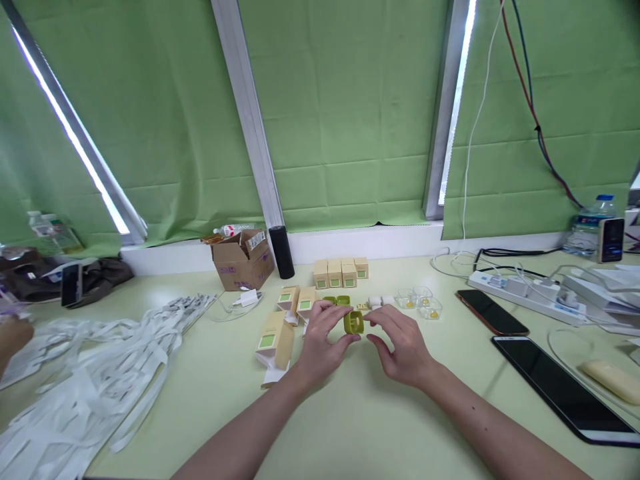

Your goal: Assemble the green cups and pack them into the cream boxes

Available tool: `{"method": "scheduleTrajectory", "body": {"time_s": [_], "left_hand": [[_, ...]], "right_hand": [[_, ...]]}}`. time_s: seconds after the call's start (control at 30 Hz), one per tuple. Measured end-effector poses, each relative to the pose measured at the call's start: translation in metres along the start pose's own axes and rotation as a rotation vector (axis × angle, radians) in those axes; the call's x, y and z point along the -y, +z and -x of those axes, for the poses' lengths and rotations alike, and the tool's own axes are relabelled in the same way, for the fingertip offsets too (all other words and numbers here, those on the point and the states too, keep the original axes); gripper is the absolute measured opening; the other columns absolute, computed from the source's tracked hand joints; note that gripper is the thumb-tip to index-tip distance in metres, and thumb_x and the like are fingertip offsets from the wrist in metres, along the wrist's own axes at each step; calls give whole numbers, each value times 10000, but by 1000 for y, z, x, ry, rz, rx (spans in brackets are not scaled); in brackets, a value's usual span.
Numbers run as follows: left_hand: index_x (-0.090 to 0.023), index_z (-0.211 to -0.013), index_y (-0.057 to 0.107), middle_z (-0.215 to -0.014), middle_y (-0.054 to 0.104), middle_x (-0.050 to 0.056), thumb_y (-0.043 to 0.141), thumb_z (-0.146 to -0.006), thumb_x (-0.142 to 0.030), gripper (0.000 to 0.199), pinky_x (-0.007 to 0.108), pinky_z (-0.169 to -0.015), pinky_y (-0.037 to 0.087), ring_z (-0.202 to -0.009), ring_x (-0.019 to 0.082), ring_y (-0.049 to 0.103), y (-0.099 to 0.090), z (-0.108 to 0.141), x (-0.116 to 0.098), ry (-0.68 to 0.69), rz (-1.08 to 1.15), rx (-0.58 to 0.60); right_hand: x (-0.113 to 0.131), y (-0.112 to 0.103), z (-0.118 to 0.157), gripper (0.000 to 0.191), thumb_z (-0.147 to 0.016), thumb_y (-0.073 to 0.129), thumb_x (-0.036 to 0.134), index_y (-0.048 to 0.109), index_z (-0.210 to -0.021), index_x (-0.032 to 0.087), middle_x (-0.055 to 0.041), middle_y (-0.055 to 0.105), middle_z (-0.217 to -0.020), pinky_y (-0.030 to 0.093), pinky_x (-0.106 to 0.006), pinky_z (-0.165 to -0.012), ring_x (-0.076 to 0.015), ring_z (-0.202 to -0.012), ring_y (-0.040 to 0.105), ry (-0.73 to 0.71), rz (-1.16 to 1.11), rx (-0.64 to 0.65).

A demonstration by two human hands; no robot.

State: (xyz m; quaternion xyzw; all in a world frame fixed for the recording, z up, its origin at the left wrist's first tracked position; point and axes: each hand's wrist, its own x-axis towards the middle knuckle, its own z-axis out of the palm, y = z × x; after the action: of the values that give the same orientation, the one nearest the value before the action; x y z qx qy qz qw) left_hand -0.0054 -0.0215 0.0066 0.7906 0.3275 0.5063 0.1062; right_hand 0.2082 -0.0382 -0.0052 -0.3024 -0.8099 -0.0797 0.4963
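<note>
My left hand [324,339] pinches a small olive-green square case [354,323] between thumb and fingers. It is held tilted so its hollow inside faces me. At its right side is my right hand [400,341], thumb and index finger apart; the index fingertip is at the case's edge, and whether it touches I cannot tell. Just behind, two more green cases [343,301] sit on the table, partly covered by my left hand. Small white cylindrical pieces [381,302] and clear round cups with yellow bits [421,302] lie behind my right hand.
Several tan cartons with green labels [341,272] stand at the back; opened ones [276,337] are left of my hands. White straps [95,380] spread leftward, near another person's hand [13,340]. A cardboard box [243,261], black cylinder [281,252], power strip [525,297], phone [493,312] and tablet [565,387] surround.
</note>
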Motion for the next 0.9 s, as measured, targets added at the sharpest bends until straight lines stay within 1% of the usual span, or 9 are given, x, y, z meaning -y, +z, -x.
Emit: {"method": "scheduleTrajectory", "body": {"time_s": [0.1, 0.17, 0.27, 0.43, 0.47, 0.53, 0.63, 0.77, 0.9], "left_hand": [[-290, -1230, 752, -1109, 776, 78, 876, -802, -296, 445, 489, -986, 519, -1128, 309, 568, 0, 0, 2, -18, -14, -9], [-289, -1222, 757, -1094, 777, 81, 875, -806, -348, 437, 492, -992, 511, -1111, 306, 569, 1, 0, 3, 16, -21, -9], [-284, -1239, 746, -1088, 774, 87, 875, -805, -395, 467, 499, -994, 501, -1099, 307, 560, 3, 0, 3, 61, -25, -9], [-287, -1360, 654, -1182, 738, 96, 869, -813, -401, 598, 485, -998, 501, -1148, 306, 544, 2, 1, -1, 8, 26, -2], [-282, -1361, 645, -1189, 730, 98, 844, -842, -388, 566, 482, -1008, 498, -1165, 304, 545, 2, 1, -2, -2, 36, 2], [-262, -1315, 652, -1169, 719, 102, 743, -928, -340, 406, 473, -1015, 492, -1176, 294, 555, 0, 2, -3, -20, 49, 3], [-227, -1159, 689, -1079, 697, 100, 604, -994, -278, 192, 443, -968, 506, -1097, 266, 593, 1, 2, -1, -73, 60, -18], [-215, -1008, 716, -991, 650, 78, 613, -970, -274, 125, 379, -865, 522, -961, 226, 628, 4, 1, 4, -189, 87, -31], [-212, -936, 716, -915, 648, 55, 619, -958, -306, 137, 328, -774, 493, -877, 200, 627, 8, 0, 6, -273, 145, 17]], "right_hand": [[0, 3, 2, 532, -949, 571, 149, 491, -1464, 258, -150, 674, -1266, 608, -440, -779, -314, -1122, 661, 50, 9, 19], [-1, 5, 3, 592, -958, 568, 148, 440, -1524, 265, -155, 650, -1341, 627, -468, -842, -326, -1199, 643, 66, 3, 46], [-2, 8, 4, 589, -972, 541, 132, 439, -1531, 285, -149, 644, -1343, 636, -503, -893, -325, -1218, 635, 82, -60, 70], [0, 11, 2, 500, -954, 559, 113, 531, -1419, 296, -131, 624, -1293, 670, -469, -834, -281, -1106, 662, 199, -297, 32], [0, 11, 1, 477, -948, 570, 114, 549, -1388, 297, -123, 622, -1273, 673, -467, -843, -269, -1083, 666, 231, -345, 18], [1, 11, 0, 437, -936, 595, 121, 575, -1336, 295, -107, 617, -1239, 676, -473, -870, -254, -1053, 669, 297, -419, -15], [1, 12, -1, 413, -916, 622, 128, 594, -1293, 293, -90, 616, -1205, 677, -485, -894, -240, -1019, 674, 364, -470, -52], [0, 13, 0, 410, -893, 629, 118, 604, -1264, 291, -78, 613, -1203, 673, -488, -912, -232, -1014, 670, 390, -494, -67], [0, 14, 2, 420, -879, 623, 99, 602, -1253, 290, -72, 618, -1198, 665, -492, -942, -236, -1040, 672, 386, -502, -53]]}}
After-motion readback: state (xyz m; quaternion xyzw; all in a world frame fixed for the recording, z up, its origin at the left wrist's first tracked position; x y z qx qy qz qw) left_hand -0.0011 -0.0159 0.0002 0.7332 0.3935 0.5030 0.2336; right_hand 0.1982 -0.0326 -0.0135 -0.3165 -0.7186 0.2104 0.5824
